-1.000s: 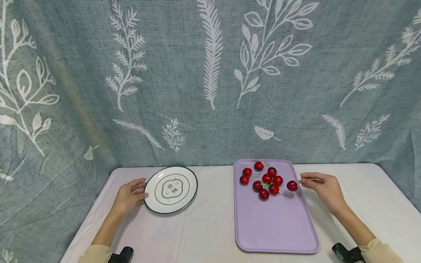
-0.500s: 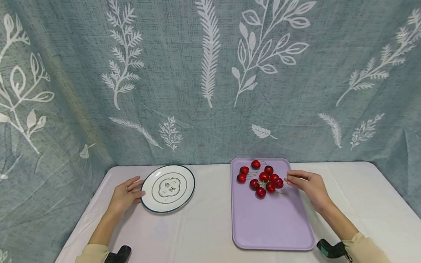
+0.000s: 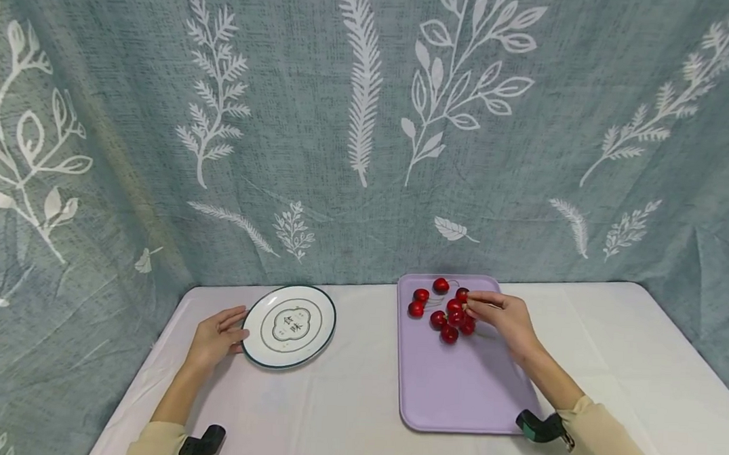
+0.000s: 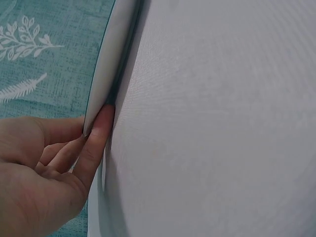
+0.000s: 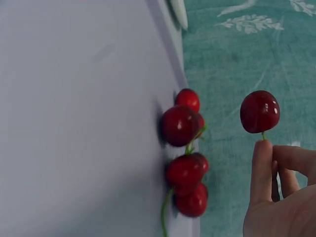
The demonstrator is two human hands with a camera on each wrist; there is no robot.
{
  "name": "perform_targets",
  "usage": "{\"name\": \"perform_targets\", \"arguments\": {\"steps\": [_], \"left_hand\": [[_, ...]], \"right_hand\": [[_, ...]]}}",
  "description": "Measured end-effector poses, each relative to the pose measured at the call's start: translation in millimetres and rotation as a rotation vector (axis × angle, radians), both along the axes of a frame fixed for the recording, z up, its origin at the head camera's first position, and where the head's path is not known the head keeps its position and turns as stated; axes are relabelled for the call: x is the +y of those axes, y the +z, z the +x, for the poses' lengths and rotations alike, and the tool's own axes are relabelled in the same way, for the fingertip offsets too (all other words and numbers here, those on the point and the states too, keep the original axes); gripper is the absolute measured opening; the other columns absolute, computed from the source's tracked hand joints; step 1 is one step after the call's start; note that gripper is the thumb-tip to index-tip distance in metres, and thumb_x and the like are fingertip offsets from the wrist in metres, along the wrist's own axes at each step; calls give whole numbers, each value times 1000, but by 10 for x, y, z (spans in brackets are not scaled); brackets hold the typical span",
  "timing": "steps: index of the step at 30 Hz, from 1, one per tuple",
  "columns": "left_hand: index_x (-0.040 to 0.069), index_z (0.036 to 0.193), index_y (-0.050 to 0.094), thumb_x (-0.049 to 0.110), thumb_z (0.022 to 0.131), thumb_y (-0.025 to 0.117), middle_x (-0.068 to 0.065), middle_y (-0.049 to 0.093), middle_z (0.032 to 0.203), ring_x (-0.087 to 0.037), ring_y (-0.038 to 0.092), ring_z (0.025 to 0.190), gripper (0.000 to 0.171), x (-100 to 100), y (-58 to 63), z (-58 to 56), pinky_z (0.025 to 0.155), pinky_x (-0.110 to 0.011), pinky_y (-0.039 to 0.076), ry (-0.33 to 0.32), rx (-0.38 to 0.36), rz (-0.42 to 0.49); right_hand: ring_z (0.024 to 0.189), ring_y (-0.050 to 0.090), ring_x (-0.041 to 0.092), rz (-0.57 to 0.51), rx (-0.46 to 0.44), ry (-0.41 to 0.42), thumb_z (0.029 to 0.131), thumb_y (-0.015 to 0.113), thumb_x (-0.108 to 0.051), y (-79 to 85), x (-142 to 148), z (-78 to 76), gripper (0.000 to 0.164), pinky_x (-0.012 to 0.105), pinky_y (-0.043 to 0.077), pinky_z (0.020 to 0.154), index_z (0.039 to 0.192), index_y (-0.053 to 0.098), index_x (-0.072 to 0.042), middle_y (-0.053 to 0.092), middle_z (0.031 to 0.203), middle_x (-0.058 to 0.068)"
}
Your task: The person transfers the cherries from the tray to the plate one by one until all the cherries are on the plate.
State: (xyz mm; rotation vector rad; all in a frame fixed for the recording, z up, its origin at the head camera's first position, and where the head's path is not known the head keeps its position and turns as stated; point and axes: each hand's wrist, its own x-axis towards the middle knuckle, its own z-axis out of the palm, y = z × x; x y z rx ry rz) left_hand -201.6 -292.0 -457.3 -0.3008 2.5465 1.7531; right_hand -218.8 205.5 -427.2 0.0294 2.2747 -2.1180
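Note:
In the head view my left hand grips the near-left rim of a white plate with a dark rim line and a printed centre. The left wrist view shows the thumb and fingers pinching the plate's edge, which is tilted. My right hand is over a lilac tray, thumb and fingertips pinching the green stem of a dark red cherry. That cherry hangs in front of several other cherries lying in the tray's far half.
A white cloth covers the table. Behind it hangs a blue-green curtain with white leaf prints, which also runs along the left and right sides. Dark wrist cameras sit at both sleeves.
My right hand has moved left with the cherry, from beyond the tray's right edge to above the other cherries. My left hand keeps its grip on the plate.

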Motion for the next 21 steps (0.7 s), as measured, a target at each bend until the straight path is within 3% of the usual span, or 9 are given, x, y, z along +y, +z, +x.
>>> {"name": "perform_targets", "arguments": {"steps": [3, 7, 13, 21], "left_hand": [[-10, 145, 36, -7, 93, 57, -28, 40, 146, 7, 58, 76, 56, 15, -1, 0, 60, -20, 58, 6, -7, -1], [-7, 146, 36, -5, 94, 56, -26, 40, 148, 4, 59, 75, 56, 34, -4, 4, 61, -19, 57, 15, -18, -7], [-5, 146, 38, -4, 94, 56, -22, 42, 148, 0, 58, 74, 55, 64, -36, 17, 63, -19, 58, 27, -17, 7], [-4, 146, 39, -2, 95, 56, -21, 42, 149, 3, 58, 76, 54, 37, -7, 22, 64, -19, 58, 37, -21, -9]], "right_hand": [[83, 69, 4, -22, 33, 5, 93, 67, -10, -2, -68, -38, 40, 28, 58, 85, 122, 59, 17, 70, 109, 15], [83, 70, 6, -41, 51, -16, 91, 70, -12, -14, -134, -76, 40, 30, 58, 85, 120, 61, 14, 73, 98, 5], [82, 70, 5, -46, 39, -6, 92, 68, -10, 32, -234, -96, 41, 32, 58, 87, 124, 59, 14, 70, 111, 15], [79, 69, 4, -109, 5, 18, 93, 67, -8, 38, -464, -130, 39, 30, 58, 86, 123, 58, 15, 71, 104, 8]]}}
